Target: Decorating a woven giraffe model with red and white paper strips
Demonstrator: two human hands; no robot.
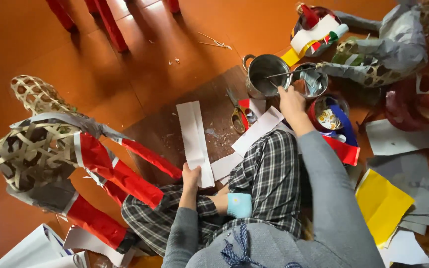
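Both arms outstretched; left hand (pixel 190 177) pins paper strip (pixel 194 141); right hand (pixel 291 99) grips brush (pixel 281 75).

Bare floor (pixel 175 44) open ahead, metal pot (pixel 266 74) and scissors (pixel 237 111) crowding right, woven figure (pixel 35 149) blocking left

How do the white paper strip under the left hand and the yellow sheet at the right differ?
The white paper strip is long and narrow with a centre crease; the yellow sheet is broad and roughly rectangular. The strip lies on the brown board, its lower end held by the left hand; the yellow sheet rests untouched on grey papers. The right hand is at neither, reaching toward the metal pot. Both lie flat.
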